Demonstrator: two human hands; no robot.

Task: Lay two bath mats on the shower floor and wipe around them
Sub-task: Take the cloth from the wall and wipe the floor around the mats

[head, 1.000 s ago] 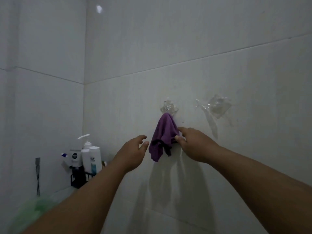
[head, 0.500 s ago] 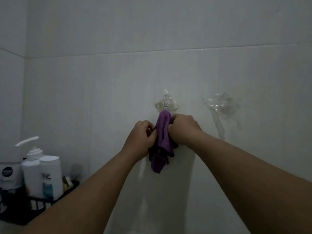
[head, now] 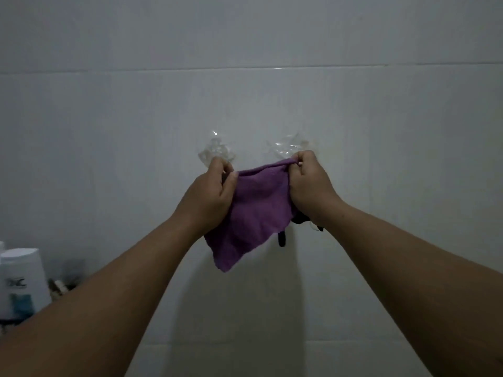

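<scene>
With our left hand (head: 211, 195) and right hand (head: 309, 186) each pinching a top corner of the purple cloth (head: 254, 213) before the tiled wall (head: 136, 131), we should spread it flat before wiping.

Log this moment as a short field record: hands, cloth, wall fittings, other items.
left hand: shut on the upper left edge of the purple cloth
right hand: shut on the cloth's upper right edge
purple cloth: spread between both hands, lower corner hanging free, in front of the wall
clear plastic wall hooks: two, on white tiled wall, nothing hanging
white bottle: lower left
bath mats: not in view
</scene>
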